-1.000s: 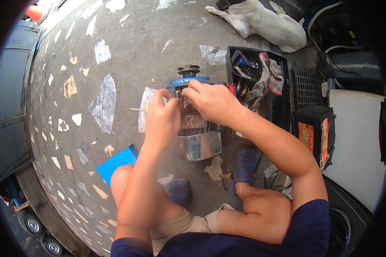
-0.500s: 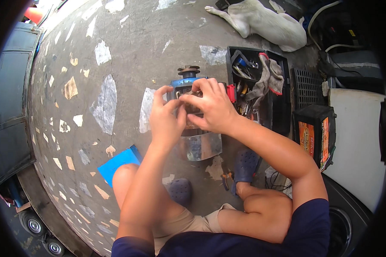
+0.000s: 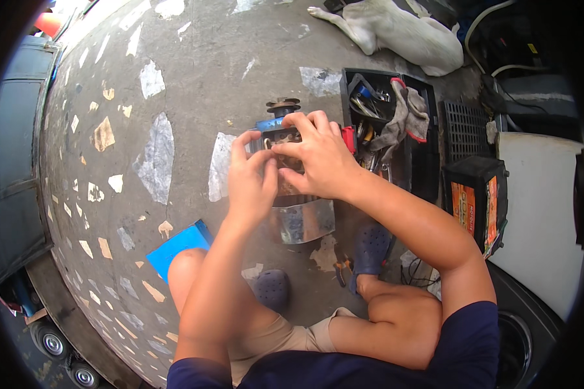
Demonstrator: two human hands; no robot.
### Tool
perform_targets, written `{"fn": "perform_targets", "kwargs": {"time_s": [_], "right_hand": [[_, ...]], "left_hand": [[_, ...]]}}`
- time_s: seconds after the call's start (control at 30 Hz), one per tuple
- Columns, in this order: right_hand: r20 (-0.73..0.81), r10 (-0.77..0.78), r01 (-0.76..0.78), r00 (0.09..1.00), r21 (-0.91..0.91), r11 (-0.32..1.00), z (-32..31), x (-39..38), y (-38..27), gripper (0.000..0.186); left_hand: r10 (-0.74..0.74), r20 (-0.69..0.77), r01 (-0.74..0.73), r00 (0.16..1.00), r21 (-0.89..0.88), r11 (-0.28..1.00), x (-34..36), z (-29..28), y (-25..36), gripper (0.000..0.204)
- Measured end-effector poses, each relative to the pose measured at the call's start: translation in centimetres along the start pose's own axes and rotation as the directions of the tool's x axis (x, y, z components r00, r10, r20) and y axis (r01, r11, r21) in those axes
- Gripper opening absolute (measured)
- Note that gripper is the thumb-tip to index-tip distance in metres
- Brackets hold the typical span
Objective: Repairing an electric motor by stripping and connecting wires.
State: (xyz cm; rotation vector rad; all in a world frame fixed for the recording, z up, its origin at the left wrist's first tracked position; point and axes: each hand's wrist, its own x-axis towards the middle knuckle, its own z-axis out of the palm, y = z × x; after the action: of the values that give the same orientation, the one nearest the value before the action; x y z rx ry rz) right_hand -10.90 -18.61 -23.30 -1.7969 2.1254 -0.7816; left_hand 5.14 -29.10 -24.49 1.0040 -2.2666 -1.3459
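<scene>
On the concrete floor between my feet stands a blue electric motor (image 3: 270, 124) with a dark grooved pulley (image 3: 283, 107) at its far end. A shiny curved metal cover (image 3: 304, 222) shows at its near end. My left hand (image 3: 250, 185) is at the motor's left side, its fingers curled and its thumb bent inward. From the right, my right hand (image 3: 326, 159) reaches over the motor's middle, index finger and thumb curved toward the left fingertips. The fingertips of both hands meet over brownish inner parts; whatever small thing they pinch is hidden.
An open black toolbox (image 3: 424, 172) with hand tools and a grey work glove (image 3: 402, 120) stands right of the motor. Farther right is a black battery (image 3: 474, 201). Orange-handled pliers (image 3: 341, 271) lie near my right foot, a blue box (image 3: 177, 249) by my left knee. A white dog (image 3: 402, 39) lies beyond.
My hands stay over the motor's middle, with only slight finger shifts; the left thumb has moved a little. The whole view has drifted slightly left.
</scene>
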Motion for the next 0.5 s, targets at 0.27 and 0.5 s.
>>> {"fn": "perform_targets", "kwargs": {"time_s": [0.27,0.5], "right_hand": [[0.06,0.017,-0.01,0.998,-0.113,0.994,-0.5,0.5,-0.6,0.024],[0.009,-0.042,0.043,0.999,-0.256,0.966,0.6,0.7,-0.9,0.022]], "left_hand": [[0.237,-0.126,-0.212,0.963,0.186,0.959,-0.2,0.5,-1.0,0.012],[0.141,-0.124,-0.134,0.982,0.063,0.989,-0.4,0.8,-0.6,0.009]]}}
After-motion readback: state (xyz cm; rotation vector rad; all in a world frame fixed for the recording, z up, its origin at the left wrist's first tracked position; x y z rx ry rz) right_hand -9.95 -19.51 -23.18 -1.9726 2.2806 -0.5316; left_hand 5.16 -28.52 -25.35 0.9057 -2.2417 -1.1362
